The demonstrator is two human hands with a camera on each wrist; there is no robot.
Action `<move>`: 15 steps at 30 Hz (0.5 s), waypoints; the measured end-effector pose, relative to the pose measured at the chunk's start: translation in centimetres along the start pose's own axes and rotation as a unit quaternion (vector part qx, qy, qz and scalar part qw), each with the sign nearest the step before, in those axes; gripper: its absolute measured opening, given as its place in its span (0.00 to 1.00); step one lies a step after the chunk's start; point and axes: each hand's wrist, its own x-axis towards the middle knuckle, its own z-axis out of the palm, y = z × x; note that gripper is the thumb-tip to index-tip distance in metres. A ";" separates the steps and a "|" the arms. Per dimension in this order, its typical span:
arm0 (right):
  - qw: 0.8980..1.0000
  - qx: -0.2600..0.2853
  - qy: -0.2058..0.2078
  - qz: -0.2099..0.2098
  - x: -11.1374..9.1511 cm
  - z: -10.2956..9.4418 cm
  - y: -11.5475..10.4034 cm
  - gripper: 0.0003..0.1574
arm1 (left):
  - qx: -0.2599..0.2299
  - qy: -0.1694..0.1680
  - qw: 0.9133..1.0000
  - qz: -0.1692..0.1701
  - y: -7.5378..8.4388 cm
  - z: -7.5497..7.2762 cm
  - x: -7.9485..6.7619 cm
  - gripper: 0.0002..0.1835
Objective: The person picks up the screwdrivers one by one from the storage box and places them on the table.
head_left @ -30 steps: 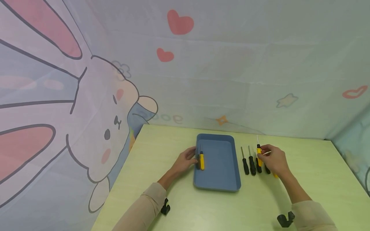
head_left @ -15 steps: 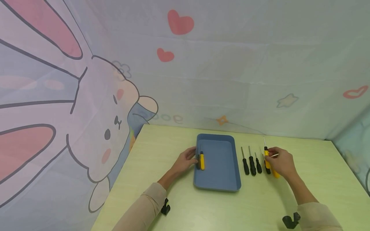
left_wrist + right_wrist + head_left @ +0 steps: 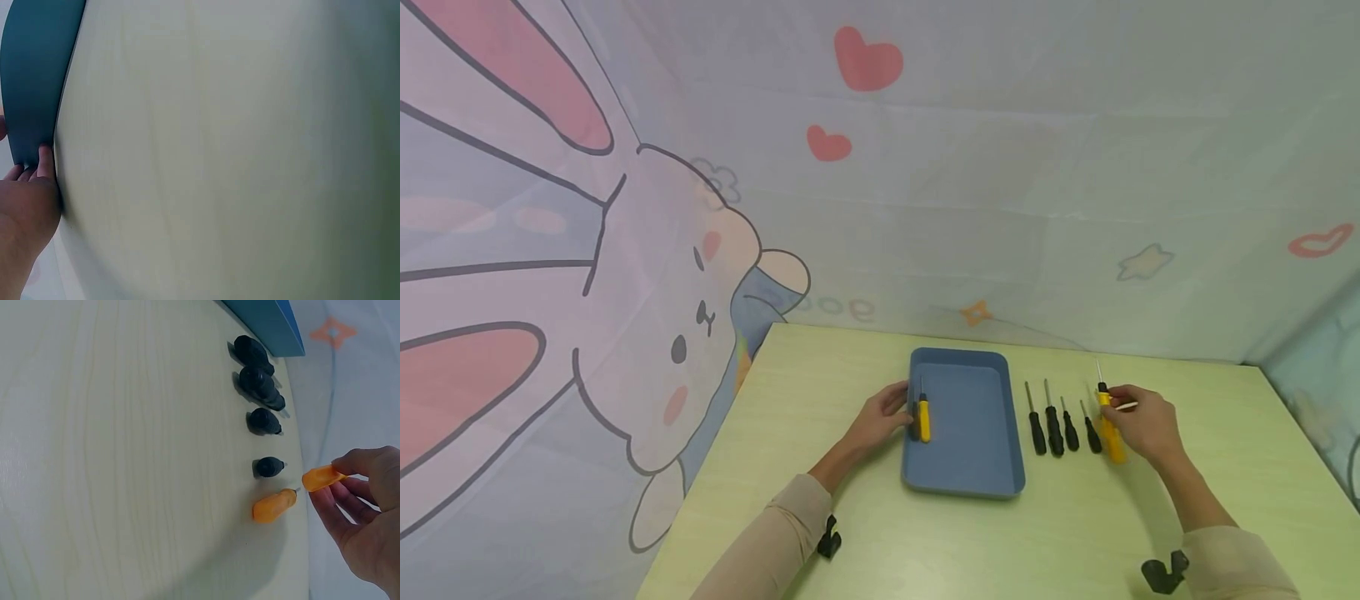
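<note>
My left hand (image 3: 883, 414) holds the left wall of a blue rectangular tray (image 3: 1003, 492); in the left wrist view its fingers (image 3: 45, 164) bend against that wall. Inside the tray lies a yellow-handled screwdriver (image 3: 924, 421), with a dark strip beside it along the wall. My right hand (image 3: 1144, 423) pinches a second yellow-handled screwdriver (image 3: 322, 477) between thumb and fingertips, shaft pointing away. In the head view it overlaps a third, orange-yellow screwdriver (image 3: 275, 506) that lies on the table, partly hidden.
Several black-handled screwdrivers (image 3: 1054, 431) lie in a row between the tray and my right hand, shafts toward the back. Behind the pale yellow-green table (image 3: 955, 542) hangs a printed cloth (image 3: 985, 167). A black device sits below each sleeve.
My right hand has moved right with the yellow screwdriver, from over the black-handled ones to the right end of the row. The left hand and tray stay in place.
</note>
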 end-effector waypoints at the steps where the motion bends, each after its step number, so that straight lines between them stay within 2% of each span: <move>1: 1.000 -0.003 0.001 0.001 0.0 -0.1 0.1 0.25 | 0.001 0.001 1.000 0.000 0.0 0.0 0.0 0.35; 15: 1.000 -0.018 0.001 0.016 0.0 -0.6 2.2 0.26 | -0.001 -0.002 1.000 -0.002 -0.1 0.0 0.0 0.35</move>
